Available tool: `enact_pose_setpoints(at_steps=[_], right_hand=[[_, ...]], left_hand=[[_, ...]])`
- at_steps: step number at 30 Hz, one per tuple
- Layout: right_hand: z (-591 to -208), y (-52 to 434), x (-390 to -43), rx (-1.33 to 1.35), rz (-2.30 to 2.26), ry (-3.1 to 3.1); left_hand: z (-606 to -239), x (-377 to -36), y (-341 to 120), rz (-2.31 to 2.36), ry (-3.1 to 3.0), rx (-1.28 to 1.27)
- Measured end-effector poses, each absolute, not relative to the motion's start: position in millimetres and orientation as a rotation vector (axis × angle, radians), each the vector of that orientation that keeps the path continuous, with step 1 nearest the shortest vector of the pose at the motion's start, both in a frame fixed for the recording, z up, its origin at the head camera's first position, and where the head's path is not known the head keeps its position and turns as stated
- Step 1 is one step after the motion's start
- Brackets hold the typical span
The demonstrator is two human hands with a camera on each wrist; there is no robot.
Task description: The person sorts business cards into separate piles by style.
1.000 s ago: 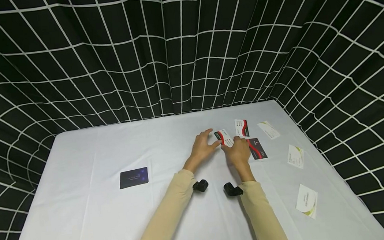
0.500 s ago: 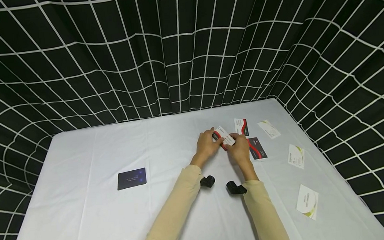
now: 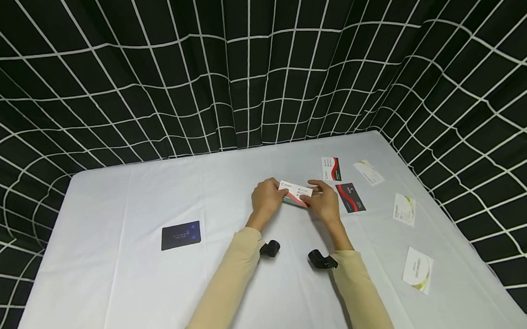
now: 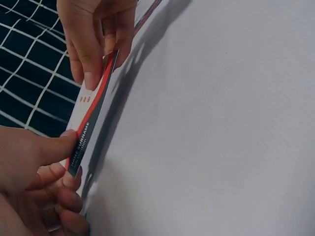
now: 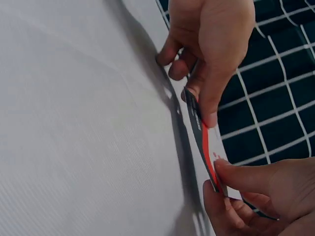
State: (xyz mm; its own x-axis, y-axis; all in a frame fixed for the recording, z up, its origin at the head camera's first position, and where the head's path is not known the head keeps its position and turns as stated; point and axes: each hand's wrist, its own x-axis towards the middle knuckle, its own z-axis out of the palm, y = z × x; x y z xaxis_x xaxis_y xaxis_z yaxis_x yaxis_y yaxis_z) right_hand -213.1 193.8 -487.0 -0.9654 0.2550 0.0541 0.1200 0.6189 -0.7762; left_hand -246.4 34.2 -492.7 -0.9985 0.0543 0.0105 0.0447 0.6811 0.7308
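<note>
Both hands hold one white business card [image 3: 295, 192] with a red wave and a dark band, above the white table. My left hand [image 3: 265, 199] pinches its left end, the thumb on the printed face. At the opposite end, my right hand [image 3: 325, 203] pinches it between thumb and fingers. In the left wrist view the card [image 4: 89, 114] stands tilted, its dark band along the lower edge with "NAME SURNAME" printed on it. The right wrist view shows the card [image 5: 203, 137] nearly edge-on, apart from the cloth, casting a shadow.
Right of the hands lie a black-and-red card [image 3: 350, 198] and a white card with red and black [image 3: 330, 169]. Further right are white-and-green cards, one [image 3: 418, 270] nearest the front. A dark blue card [image 3: 180, 235] lies left. A black gridded curtain [image 3: 240, 85] surrounds the table.
A second ago the card lay on the table under the hands. It has since been lifted, moved left and turned, its long side now closer to level. My left hand has shifted left.
</note>
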Motion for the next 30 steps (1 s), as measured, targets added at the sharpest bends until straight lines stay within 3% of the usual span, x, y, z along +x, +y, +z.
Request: enact_pose_setpoints(at_steps=[19,30], right_hand=[[-481,94,-201,-0.058,1.371,-2.87],[-484,46,-191,0.093,1.284,-2.92]], left_hand=[[-457,-201,-82,0.935,2.908,-0.104],[-464,-176,-125,0.907,2.911,-0.274]])
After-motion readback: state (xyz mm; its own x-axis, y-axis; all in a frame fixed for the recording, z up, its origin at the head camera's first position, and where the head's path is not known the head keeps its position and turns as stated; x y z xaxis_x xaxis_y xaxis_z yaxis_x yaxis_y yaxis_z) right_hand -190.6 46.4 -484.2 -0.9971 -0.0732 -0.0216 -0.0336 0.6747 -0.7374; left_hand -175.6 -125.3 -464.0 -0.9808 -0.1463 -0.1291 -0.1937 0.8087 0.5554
